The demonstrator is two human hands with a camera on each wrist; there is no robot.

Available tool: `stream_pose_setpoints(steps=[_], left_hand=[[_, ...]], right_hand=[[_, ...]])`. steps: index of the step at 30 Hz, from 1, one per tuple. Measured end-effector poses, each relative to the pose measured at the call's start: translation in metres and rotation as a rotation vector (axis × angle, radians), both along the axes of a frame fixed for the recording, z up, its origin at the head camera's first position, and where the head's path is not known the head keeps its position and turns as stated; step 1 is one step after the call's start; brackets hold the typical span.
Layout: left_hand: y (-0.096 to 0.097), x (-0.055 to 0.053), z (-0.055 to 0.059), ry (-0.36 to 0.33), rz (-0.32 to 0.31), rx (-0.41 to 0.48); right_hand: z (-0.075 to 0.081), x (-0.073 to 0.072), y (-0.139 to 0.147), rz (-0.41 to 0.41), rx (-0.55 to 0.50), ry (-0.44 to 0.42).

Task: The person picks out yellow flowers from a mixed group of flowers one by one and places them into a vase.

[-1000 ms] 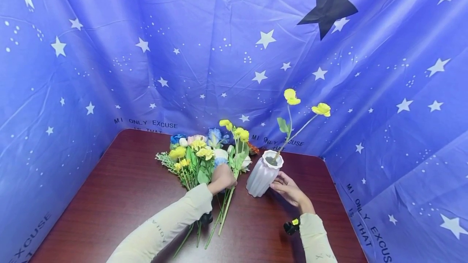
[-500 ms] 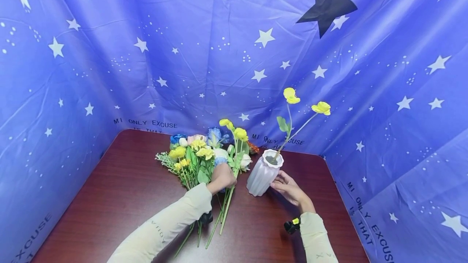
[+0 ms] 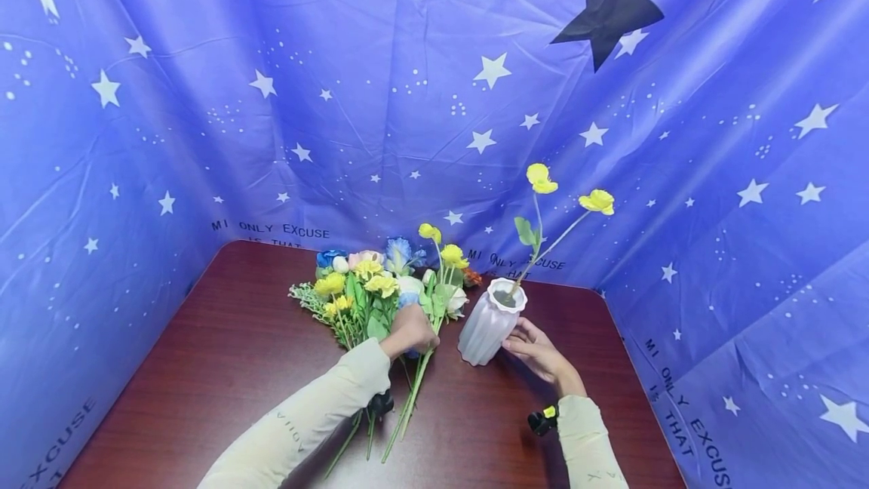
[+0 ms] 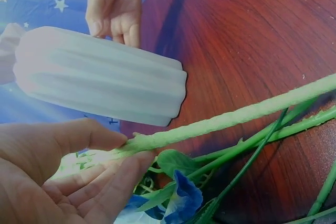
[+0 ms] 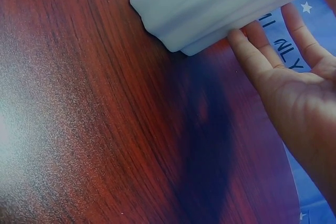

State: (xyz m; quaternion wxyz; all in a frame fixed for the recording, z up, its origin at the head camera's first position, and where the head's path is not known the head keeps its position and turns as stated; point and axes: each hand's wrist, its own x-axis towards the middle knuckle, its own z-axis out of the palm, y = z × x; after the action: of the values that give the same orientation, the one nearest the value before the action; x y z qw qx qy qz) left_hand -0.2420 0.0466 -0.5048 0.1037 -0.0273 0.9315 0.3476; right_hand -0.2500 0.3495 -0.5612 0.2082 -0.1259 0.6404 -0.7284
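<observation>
My left hand (image 3: 411,329) pinches a green stem (image 4: 226,116) between thumb and fingers, seen close in the left wrist view. Yellow blooms (image 3: 452,256) stand above this hand in the head view. A pale, fluted vase (image 3: 486,327) stands to its right, with two yellow flowers (image 3: 597,202) leaning out of its wavy mouth. My right hand (image 3: 536,353) rests its fingertips against the vase's right side, palm turned toward it; in the right wrist view some fingers pass behind the vase. A blue flower (image 4: 184,198) lies just below the pinched stem.
A heap of mixed flowers (image 3: 366,285), yellow, white, pink and blue, lies left of the vase, stems toward the near edge. An orange flower (image 3: 471,276) shows behind. A blue star-printed cloth (image 3: 380,112) hangs around the brown table (image 3: 224,338).
The yellow blooms above my left hand have shifted slightly right and down, and the stem below has swung left. The vase and right hand stay in place.
</observation>
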Motion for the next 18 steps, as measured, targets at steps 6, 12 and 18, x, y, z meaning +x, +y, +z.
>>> stream_pose_setpoints(steps=[6,12,18], left_hand=[[-0.0043,0.0002,0.0015,-0.024,-0.042,-0.006],[-0.0076,-0.0006,0.0014,-0.052,-0.074,0.036],[-0.0106,0.0000,0.0047,-0.099,-0.089,0.159]], right_hand=[[0.0005,0.0003,-0.0003,0.012,-0.010,0.004],[-0.0006,0.0004,-0.0001,0.003,-0.004,-0.011],[0.0007,0.0008,0.0005,0.000,0.000,0.001]])
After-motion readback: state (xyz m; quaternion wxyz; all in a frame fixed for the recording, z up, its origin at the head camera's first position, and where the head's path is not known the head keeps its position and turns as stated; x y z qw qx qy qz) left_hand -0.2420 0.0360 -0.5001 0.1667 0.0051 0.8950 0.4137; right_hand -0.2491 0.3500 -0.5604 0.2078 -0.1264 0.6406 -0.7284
